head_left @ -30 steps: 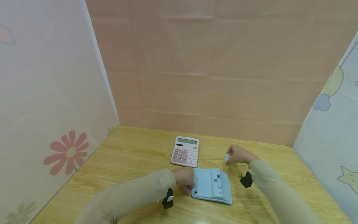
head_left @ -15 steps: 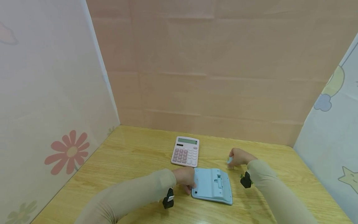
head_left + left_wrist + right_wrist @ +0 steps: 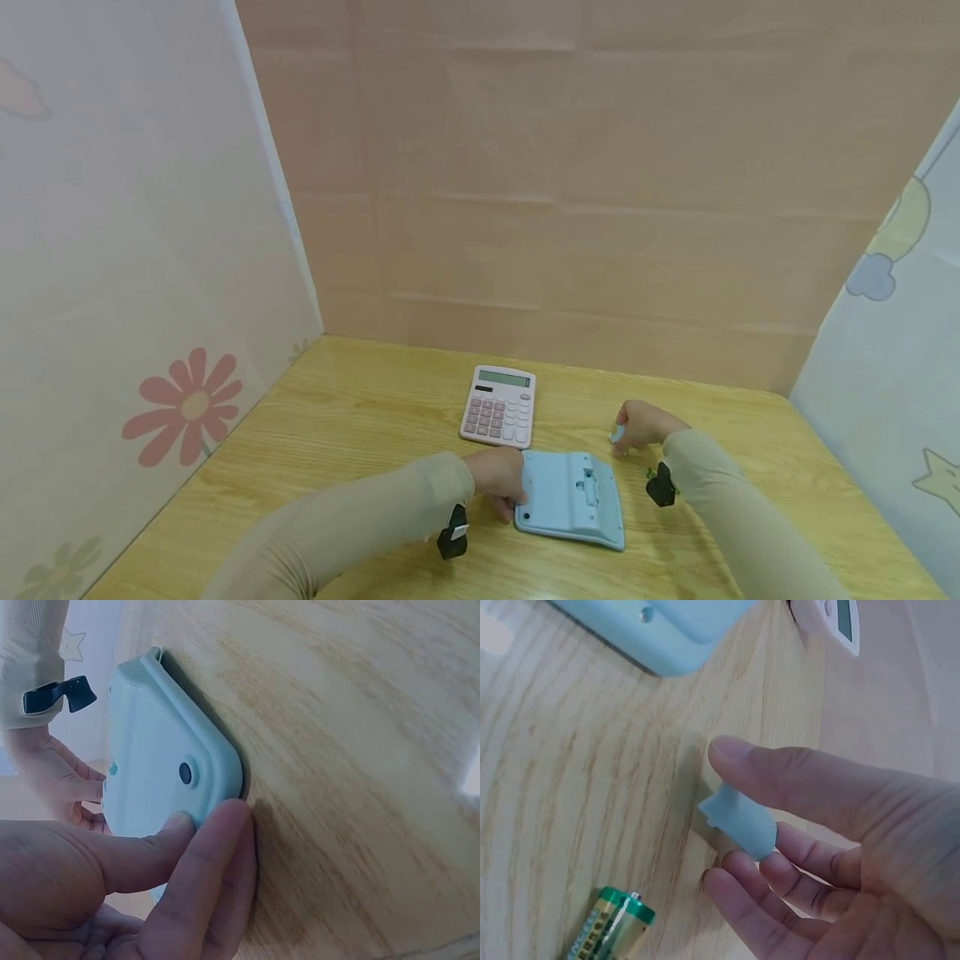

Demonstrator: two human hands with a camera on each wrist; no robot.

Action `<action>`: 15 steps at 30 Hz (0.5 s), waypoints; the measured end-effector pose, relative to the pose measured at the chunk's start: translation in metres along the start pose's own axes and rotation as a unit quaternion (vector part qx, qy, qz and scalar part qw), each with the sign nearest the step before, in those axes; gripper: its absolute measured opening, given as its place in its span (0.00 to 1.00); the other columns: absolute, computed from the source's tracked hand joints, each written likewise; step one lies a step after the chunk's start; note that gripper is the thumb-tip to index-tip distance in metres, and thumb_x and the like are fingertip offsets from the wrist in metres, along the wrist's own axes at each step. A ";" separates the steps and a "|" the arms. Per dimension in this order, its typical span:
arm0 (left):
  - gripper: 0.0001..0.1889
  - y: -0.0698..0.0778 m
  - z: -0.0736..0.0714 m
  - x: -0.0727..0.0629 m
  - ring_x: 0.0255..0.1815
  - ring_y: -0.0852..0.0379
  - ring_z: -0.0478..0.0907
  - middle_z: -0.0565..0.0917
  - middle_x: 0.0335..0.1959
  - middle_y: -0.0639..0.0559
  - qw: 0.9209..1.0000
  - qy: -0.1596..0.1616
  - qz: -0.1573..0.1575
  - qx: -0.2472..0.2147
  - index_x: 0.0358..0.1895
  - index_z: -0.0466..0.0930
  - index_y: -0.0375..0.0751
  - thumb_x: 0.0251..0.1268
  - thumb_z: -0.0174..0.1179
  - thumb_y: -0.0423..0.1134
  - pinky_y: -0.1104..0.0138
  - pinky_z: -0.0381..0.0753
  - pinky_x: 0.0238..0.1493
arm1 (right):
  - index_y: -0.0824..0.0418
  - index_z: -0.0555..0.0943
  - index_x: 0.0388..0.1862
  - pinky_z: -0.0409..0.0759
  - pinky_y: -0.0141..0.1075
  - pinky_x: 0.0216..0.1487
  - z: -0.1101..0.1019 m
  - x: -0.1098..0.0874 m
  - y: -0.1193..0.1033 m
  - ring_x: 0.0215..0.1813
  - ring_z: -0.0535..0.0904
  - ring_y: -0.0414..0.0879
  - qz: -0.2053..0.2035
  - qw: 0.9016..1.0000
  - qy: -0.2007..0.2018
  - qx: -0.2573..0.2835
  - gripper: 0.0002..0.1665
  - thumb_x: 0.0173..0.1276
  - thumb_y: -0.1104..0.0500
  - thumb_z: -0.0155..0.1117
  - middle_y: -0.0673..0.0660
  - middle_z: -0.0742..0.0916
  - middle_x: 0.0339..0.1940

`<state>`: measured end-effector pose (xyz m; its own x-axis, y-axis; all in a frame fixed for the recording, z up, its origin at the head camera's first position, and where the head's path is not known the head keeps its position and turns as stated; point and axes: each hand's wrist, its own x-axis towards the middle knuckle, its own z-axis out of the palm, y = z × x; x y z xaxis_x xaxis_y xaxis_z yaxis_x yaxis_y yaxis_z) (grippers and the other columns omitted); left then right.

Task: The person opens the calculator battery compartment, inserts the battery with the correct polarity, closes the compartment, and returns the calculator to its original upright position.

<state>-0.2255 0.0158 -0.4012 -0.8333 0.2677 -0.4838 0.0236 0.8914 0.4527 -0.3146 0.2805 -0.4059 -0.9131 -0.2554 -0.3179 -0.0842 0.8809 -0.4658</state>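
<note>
Within the right hand (image 3: 641, 423), partly curled fingers (image 3: 806, 874) pinch one small blue cover (image 3: 748, 826). At seven o'clock from it, one blue calculator (image 3: 549, 492) lies back up, its one open slot (image 3: 591, 487) running roughly twelve to six and nearer this hand. The left hand (image 3: 497, 472) pinches that calculator's nine-o'clock edge. Toward five from the right hand, one battery (image 3: 609, 928) shows clearly; at nine, one pink calculator (image 3: 498, 406) rests on the tabletop (image 3: 382, 400).
</note>
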 end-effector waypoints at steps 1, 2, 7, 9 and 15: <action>0.12 0.000 0.000 0.000 0.15 0.57 0.78 0.81 0.18 0.46 1.000 0.000 0.000 -0.001 0.27 0.73 0.34 0.61 0.67 0.35 0.70 0.80 0.23 | 0.69 0.71 0.46 0.75 0.39 0.39 0.000 0.000 0.000 0.30 0.72 0.47 -0.001 1.000 0.000 -0.001 0.28 0.53 0.61 0.77 0.58 0.78 0.36; 0.12 0.000 0.000 0.000 0.15 0.57 0.78 0.81 0.18 0.46 1.000 0.000 0.001 -0.001 0.27 0.73 0.34 0.61 0.67 0.35 0.70 0.81 0.23 | 0.69 0.71 0.46 0.74 0.39 0.39 0.000 0.000 0.000 0.30 0.72 0.47 -0.001 1.000 -0.001 0.000 0.28 0.53 0.61 0.77 0.59 0.77 0.36; 0.12 0.000 0.001 0.001 0.16 0.56 0.79 0.81 0.19 0.46 1.000 0.001 -0.002 -0.001 0.27 0.73 0.34 0.60 0.67 0.35 0.70 0.81 0.24 | 0.69 0.70 0.46 0.74 0.40 0.39 0.000 -0.002 -0.001 0.30 0.73 0.47 0.000 1.000 -0.001 0.001 0.28 0.54 0.60 0.77 0.59 0.77 0.37; 0.12 0.000 0.002 0.002 0.16 0.57 0.78 0.81 0.18 0.46 1.000 0.004 -0.004 0.007 0.27 0.73 0.33 0.60 0.67 0.35 0.70 0.80 0.25 | 0.70 0.70 0.46 0.76 0.41 0.40 -0.001 -0.001 0.000 0.33 0.75 0.47 0.000 1.000 -0.003 -0.002 0.28 0.54 0.60 0.77 0.60 0.78 0.40; 0.13 0.001 0.001 0.001 0.15 0.58 0.77 0.81 0.18 0.47 1.000 0.004 -0.010 0.014 0.25 0.74 0.33 0.60 0.67 0.36 0.71 0.78 0.22 | 0.67 0.70 0.44 0.77 0.42 0.39 -0.001 -0.001 0.001 0.37 0.77 0.48 0.006 1.000 -0.005 -0.001 0.28 0.53 0.58 0.77 0.59 0.78 0.41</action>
<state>-0.2259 0.0174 -0.4023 -0.8383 0.2477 -0.4857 0.0226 0.9059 0.4229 -0.3143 0.2815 -0.4057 -0.9099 -0.2491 -0.3317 -0.0741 0.8844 -0.4608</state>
